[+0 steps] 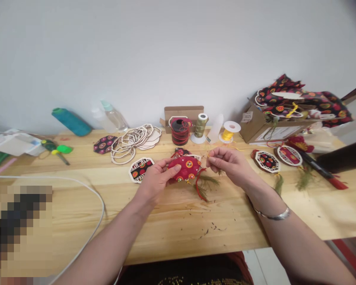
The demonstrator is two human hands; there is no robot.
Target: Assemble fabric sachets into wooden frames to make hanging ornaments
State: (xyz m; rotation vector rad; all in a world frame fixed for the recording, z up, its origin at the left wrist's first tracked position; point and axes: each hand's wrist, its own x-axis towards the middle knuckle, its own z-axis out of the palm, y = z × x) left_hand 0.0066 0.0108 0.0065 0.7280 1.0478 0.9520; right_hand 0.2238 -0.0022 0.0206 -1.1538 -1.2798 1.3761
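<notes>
The red fabric pendant (184,169) sits near the middle of my head view, held just over the wooden surface (166,233), and I cannot tell whether its underside touches anything there. My left hand (154,176) has it by its left end, the grip closed with the thumb on top and the fingers behind. A red cord (196,186) and a green tassel (210,181) trail from its right side. My right hand (230,162) is just beside it, thumb and fingertips drawn together in a tight pinch; something thin and yellowish shows at the tips, but I cannot make out whether that grip has hold of it. To the left of the pendant I see a black patterned piece (140,169) in a lattice frame lying flat, and beyond that a pile of wooden frames (133,136). Behind the hands stand a spool of red cord (180,134), an olive thread cone (200,128) and a yellow thread spool (228,135). Two framed pendants (267,161) lie to the right, near a cardboard box (273,132) heaped with patterned fabric (317,103). Dark clippings (210,228) are scattered nearer me.
</notes>
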